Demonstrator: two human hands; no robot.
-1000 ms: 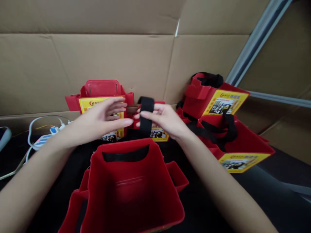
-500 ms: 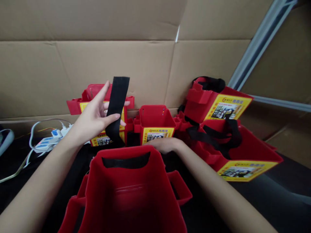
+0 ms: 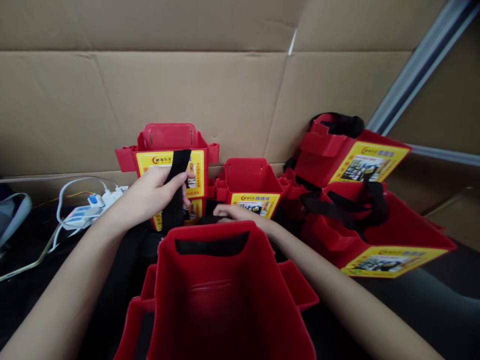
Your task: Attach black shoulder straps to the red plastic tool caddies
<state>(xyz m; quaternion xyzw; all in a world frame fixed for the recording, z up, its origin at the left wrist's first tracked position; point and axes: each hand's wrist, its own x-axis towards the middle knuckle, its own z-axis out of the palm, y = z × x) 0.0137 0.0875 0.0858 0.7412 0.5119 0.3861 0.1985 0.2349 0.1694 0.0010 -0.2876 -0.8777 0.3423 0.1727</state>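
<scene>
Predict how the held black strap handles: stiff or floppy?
The black strap likely bends easily, being a flat band, but seems not limp: its upper end stands above the left hand. Matte surface probably isn't slippery.

Left hand (image 3: 153, 194): bare; slim back, slender fingers, some hidden from view
Left thumb (image 3: 175, 184): long and narrow, tapering to a rounded tip; nail too blurred to describe
Left wrist (image 3: 117, 214): bare, narrower than the arm below
Left forearm (image 3: 80, 280): bare, smooth outline, widening steadily toward the elbow end
Right hand (image 3: 242, 213): bare; slim, partly hidden, finger detail soft
Right wrist (image 3: 270, 228): bare, slender
Right forearm (image 3: 337, 287): bare, long, smooth-edged, broadening from the wrist; underside partly hidden
</scene>
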